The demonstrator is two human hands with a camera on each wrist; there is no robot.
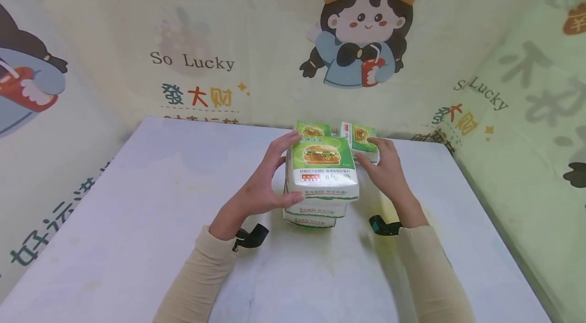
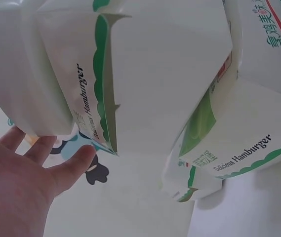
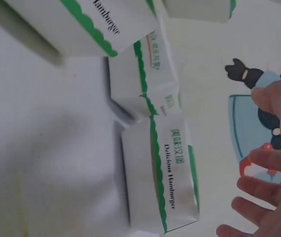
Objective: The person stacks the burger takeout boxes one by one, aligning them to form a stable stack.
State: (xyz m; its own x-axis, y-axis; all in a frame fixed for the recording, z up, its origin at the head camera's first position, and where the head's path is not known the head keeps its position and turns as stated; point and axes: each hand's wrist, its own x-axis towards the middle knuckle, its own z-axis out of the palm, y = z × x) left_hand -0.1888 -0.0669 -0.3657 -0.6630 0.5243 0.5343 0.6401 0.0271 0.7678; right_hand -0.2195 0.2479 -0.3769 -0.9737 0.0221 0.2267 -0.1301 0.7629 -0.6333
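A stack of white and green hamburger boxes stands in the middle of the table in the head view. My left hand (image 1: pixel 256 191) grips its top hamburger box (image 1: pixel 324 165) from the left, thumb at the front and fingers at the back corner. Below it, the front edges of lower boxes (image 1: pixel 316 222) show. My right hand (image 1: pixel 386 165) is beside a back right hamburger box (image 1: pixel 363 137). In the right wrist view, its fingers (image 3: pixel 263 185) are spread and apart from the box (image 3: pixel 162 173) nearby. Another box (image 1: pixel 313 128) is partly hidden behind the stack.
The white table (image 1: pixel 183 185) reaches back to a printed cloth wall (image 1: pixel 274 33), with side walls at left and right. Black wrist cameras (image 1: pixel 254 236) sit on both wrists.
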